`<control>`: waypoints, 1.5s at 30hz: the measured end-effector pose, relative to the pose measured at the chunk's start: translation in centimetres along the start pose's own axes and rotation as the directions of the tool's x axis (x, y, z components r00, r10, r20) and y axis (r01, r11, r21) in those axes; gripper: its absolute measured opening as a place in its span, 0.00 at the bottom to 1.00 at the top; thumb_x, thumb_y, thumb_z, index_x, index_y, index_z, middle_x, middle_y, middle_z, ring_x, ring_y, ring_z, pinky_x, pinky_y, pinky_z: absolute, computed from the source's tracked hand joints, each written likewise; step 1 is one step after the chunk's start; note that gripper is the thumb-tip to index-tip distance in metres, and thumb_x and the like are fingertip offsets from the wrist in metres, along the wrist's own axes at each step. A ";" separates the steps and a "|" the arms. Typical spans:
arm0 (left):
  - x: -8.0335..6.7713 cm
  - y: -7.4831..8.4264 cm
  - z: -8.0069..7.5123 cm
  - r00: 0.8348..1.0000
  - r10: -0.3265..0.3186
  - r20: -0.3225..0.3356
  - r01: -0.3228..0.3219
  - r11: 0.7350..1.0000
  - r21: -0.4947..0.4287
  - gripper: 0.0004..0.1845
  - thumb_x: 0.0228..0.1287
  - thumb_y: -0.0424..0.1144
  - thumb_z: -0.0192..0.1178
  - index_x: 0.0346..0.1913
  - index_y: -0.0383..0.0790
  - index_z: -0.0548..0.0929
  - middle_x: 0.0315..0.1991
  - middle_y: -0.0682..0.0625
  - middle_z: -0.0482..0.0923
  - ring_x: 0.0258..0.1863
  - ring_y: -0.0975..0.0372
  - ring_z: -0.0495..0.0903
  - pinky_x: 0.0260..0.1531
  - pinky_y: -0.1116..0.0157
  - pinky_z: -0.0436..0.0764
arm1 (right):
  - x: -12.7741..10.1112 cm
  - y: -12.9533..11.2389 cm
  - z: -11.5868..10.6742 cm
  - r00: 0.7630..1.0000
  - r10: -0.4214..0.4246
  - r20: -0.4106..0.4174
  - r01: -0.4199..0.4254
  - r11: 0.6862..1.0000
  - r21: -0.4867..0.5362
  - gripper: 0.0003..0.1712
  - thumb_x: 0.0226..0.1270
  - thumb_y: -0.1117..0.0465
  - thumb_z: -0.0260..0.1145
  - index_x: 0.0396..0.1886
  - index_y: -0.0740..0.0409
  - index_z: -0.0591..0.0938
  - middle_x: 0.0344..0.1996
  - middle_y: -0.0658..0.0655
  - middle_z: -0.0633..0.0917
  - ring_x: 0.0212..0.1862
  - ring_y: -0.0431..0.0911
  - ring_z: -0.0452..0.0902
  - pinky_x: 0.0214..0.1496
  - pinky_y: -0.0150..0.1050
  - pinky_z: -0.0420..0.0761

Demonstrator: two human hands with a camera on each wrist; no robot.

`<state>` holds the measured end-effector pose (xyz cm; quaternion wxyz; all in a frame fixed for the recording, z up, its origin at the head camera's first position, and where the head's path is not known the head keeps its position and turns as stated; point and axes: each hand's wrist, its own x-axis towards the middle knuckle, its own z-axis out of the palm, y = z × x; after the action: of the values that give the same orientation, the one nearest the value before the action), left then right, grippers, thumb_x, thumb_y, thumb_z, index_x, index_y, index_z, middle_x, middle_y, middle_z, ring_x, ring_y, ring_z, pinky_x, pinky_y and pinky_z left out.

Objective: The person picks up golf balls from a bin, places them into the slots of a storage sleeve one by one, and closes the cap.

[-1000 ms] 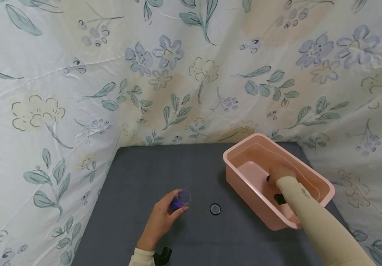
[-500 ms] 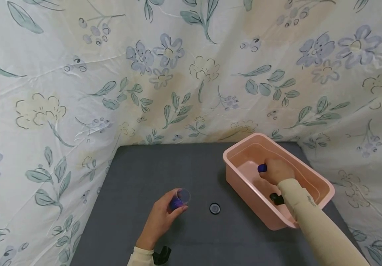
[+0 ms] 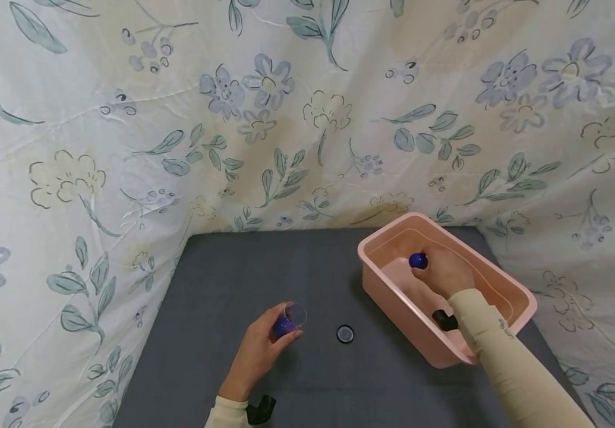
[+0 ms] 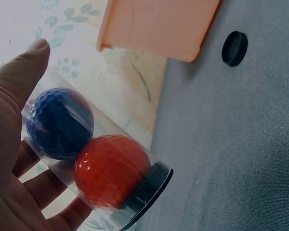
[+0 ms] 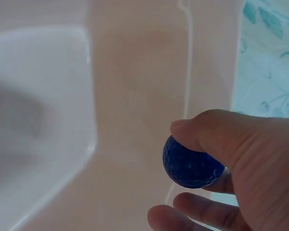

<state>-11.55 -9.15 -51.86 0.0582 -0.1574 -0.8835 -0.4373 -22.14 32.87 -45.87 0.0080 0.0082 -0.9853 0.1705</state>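
My left hand (image 3: 258, 354) grips a clear plastic tube (image 3: 289, 320) standing on the grey table. The left wrist view shows a blue golf ball (image 4: 60, 123) and an orange golf ball (image 4: 111, 169) inside that tube (image 4: 86, 154), above its black base. My right hand (image 3: 442, 272) is over the pink tub (image 3: 387, 295) and pinches another blue golf ball (image 3: 418, 260) between thumb and fingers; the same ball (image 5: 191, 165) shows close up in the right wrist view, above the tub's floor. A black round cap (image 3: 345, 334) lies on the table between tube and tub.
The grey tabletop (image 3: 307, 273) is hemmed by a floral cloth (image 3: 264, 119) at the back and on both sides. The pink tub stands at the table's right rear. A black wrist-camera mount (image 3: 444, 321) shows on my right forearm.
My right hand has risen from the tub's floor with the blue golf ball pinched in it, moving up and slightly left. The left hand and tube have stayed put.
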 end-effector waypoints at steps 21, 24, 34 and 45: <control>0.0 -0.1 0.2 1.000 -0.005 0.000 0.005 1.000 0.009 0.31 0.65 0.54 0.71 0.68 0.53 0.77 0.59 0.51 0.83 0.46 0.64 0.82 0.40 0.68 0.85 | -3.0 -6.3 -3.3 0.950 -0.221 -0.221 0.237 0.970 0.051 0.25 0.64 0.54 0.77 0.58 0.52 0.81 0.44 0.58 0.88 0.31 0.48 0.78 0.31 0.44 0.80; 0.1 -0.1 0.2 1.000 -0.008 -0.002 0.008 1.000 0.020 0.31 0.65 0.54 0.71 0.69 0.53 0.77 0.59 0.51 0.83 0.44 0.64 0.81 0.38 0.69 0.84 | -3.1 -6.7 -3.4 0.946 -0.223 -0.234 0.242 0.969 0.057 0.24 0.64 0.54 0.78 0.57 0.51 0.81 0.43 0.57 0.88 0.28 0.46 0.77 0.29 0.41 0.78; 0.1 -0.1 0.2 1.000 -0.004 0.004 0.004 1.000 0.009 0.31 0.65 0.54 0.70 0.69 0.54 0.76 0.59 0.51 0.83 0.45 0.64 0.82 0.38 0.69 0.84 | -3.7 -8.0 -2.7 0.915 -0.286 -0.284 0.330 0.936 0.120 0.21 0.61 0.55 0.80 0.50 0.55 0.84 0.41 0.54 0.85 0.26 0.43 0.72 0.29 0.37 0.75; 0.2 -0.2 0.4 1.000 0.008 -0.007 -0.008 1.000 0.006 0.30 0.65 0.53 0.72 0.68 0.54 0.77 0.59 0.52 0.83 0.43 0.65 0.81 0.37 0.69 0.83 | -5.1 -11.8 -1.8 0.918 -0.305 -0.252 0.350 0.923 0.158 0.27 0.60 0.50 0.80 0.57 0.53 0.85 0.39 0.51 0.87 0.28 0.39 0.72 0.30 0.34 0.75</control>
<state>-11.75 -8.92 -52.15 0.0633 -0.1594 -0.8840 -0.4350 -16.75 22.40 -40.32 0.1460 0.1552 -0.9406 0.2645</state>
